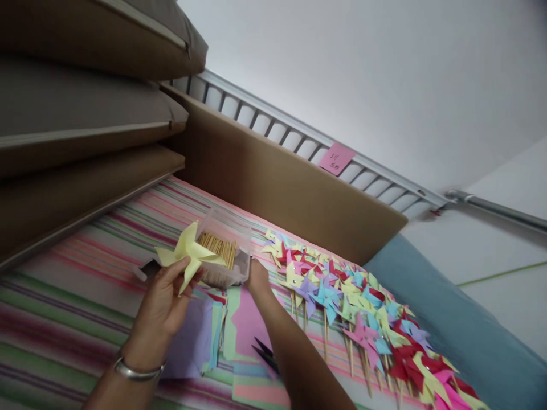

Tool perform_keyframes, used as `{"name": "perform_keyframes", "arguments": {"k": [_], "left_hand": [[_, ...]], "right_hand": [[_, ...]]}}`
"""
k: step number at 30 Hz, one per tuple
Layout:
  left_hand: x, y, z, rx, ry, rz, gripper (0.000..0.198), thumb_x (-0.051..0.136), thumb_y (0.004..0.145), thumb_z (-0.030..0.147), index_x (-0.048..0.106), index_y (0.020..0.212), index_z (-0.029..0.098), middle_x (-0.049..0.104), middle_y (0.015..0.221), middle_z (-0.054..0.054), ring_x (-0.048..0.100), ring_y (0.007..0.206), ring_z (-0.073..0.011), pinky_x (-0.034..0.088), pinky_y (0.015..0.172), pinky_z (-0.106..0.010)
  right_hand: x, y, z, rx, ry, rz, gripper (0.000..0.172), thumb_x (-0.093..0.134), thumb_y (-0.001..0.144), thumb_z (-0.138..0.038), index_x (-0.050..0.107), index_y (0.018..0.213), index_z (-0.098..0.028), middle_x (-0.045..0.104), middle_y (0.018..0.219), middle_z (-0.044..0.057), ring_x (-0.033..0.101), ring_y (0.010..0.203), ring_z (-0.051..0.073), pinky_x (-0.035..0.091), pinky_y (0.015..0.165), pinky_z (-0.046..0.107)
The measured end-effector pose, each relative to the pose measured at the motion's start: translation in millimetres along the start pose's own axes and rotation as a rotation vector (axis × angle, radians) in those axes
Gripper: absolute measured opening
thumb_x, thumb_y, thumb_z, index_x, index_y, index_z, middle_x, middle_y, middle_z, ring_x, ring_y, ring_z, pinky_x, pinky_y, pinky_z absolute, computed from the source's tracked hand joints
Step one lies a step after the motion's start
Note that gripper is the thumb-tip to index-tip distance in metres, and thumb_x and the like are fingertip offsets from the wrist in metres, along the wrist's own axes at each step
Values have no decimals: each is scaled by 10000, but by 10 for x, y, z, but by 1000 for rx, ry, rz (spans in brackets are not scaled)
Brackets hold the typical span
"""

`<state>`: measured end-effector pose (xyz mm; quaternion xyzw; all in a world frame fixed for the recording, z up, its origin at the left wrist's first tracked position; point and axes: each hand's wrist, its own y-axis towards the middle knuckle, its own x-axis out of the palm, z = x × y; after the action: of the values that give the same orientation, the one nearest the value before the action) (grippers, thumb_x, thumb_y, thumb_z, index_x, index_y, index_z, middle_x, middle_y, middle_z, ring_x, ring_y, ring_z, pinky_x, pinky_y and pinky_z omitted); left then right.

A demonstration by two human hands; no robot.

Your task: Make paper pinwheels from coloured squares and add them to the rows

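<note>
My left hand [168, 296] pinches a pale yellow paper pinwheel [190, 250] between thumb and fingers, with no stick visible on it. Right behind the pinwheel stands a clear plastic box [244, 267] holding a bundle of short wooden sticks [220, 247]. Against the box's right side is my right hand [257, 277]; its fingers are hidden, so whether it grips anything does not show. Black-bladed scissors [265, 354] lie on coloured paper under my right forearm. Purple paper [186, 347] and pink sheets [252, 327] are stacked in front of the box.
Many finished pinwheels on sticks [327, 296] spread across the striped cloth [72, 296] to the right. A brown board [273, 171] stands along the back before a radiator [256, 119] bearing a pink note [337, 158]. Stacked cushions [85, 114] rise at left.
</note>
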<state>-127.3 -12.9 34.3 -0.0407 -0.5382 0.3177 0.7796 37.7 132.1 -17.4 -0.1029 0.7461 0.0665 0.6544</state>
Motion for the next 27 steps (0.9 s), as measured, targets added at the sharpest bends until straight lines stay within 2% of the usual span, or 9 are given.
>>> {"name": "perform_keyframes", "arguments": {"k": [3,7,13,19,23,27], "left_hand": [[-1,9,-6,-18,-10,9,134,600,712,6,629,665,129,681,693,4,630,591,-103,581,577,-217],[-5,19,-32,-21,1,0,129,616,686,7,630,655,131,682,690,-3,635,601,-107,585,587,-220],[-4,18,-57,-12,26,-1,175,627,679,9,598,577,148,695,724,0,644,599,-113,595,583,-237],[-11,40,-120,-29,37,-5,159,616,677,-7,615,616,140,690,683,1,642,585,-117,598,581,-247],[-7,51,-168,-44,48,-6,137,624,672,-4,645,675,131,703,709,-9,652,601,-123,600,584,-248],[2,41,-206,-51,66,-12,124,630,668,5,651,671,127,702,683,-13,654,576,-129,605,586,-254]], "right_hand": [[-8,47,15,9,-60,-21,268,515,854,-270,638,1069,-167,679,999,153,644,933,273,447,704,307],[-35,108,70,58,-120,-45,253,478,920,-297,601,1102,-171,660,1030,113,625,962,230,471,795,346],[-106,187,342,158,-149,-140,256,536,909,-311,566,1125,-178,584,1146,72,599,962,192,513,817,385],[-221,49,626,73,-110,-216,262,543,905,-310,567,1121,-164,594,1122,69,606,942,191,518,800,382],[-235,-29,626,19,-99,-218,237,558,897,-307,588,1077,-155,615,1073,59,611,931,189,514,801,381],[-180,-23,527,36,-117,-189,217,554,899,-311,602,1039,-152,627,1039,54,617,908,180,514,796,375]]}}
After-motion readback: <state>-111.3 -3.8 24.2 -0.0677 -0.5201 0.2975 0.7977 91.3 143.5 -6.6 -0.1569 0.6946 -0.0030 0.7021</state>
